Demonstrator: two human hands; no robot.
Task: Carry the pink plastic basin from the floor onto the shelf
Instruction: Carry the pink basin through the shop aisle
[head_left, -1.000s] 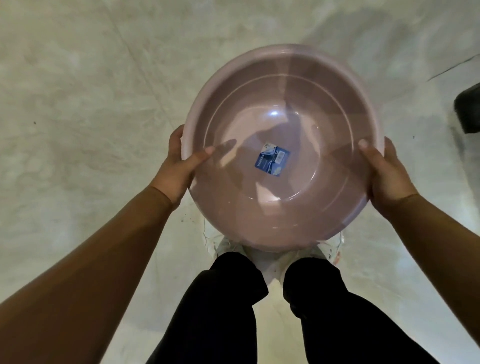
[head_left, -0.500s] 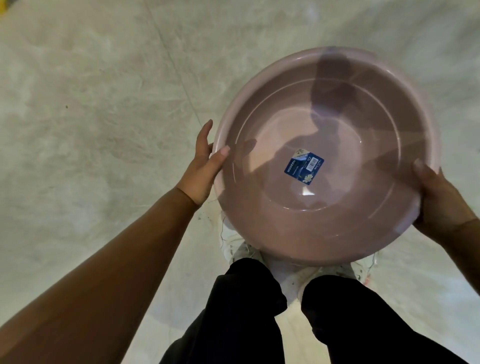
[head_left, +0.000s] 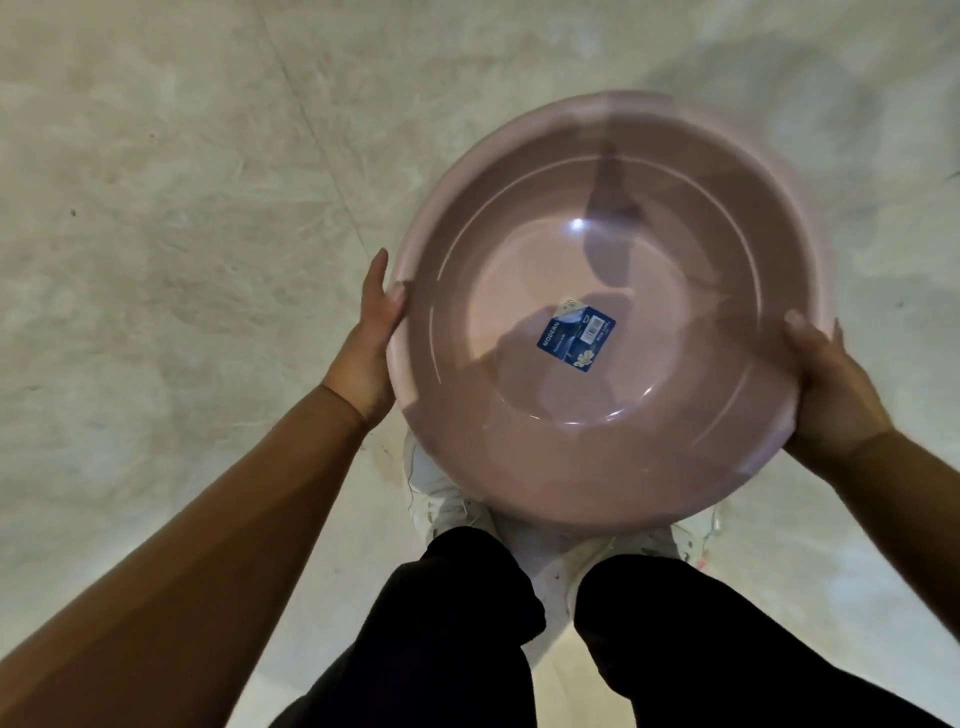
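The pink plastic basin (head_left: 519, 457) is round and empty, with a blue label stuck in its bottom. I hold it level in the air over my feet. My left hand (head_left: 366, 353) grips its left rim, thumb over the edge. On the opposite side, my right hand (head_left: 831, 395) clasps the rim with its thumb inside. No shelf is in sight.
Pale, mottled concrete floor (head_left: 182, 234) fills the view, with a thin seam running diagonally at upper left. My black trouser legs (head_left: 467, 634) and white shoes (head_left: 441, 499) are directly under the basin.
The basin has shifted right in view while I keep holding it, and the dark object at the right edge has left the view. My left thumb sits closer to the rim.
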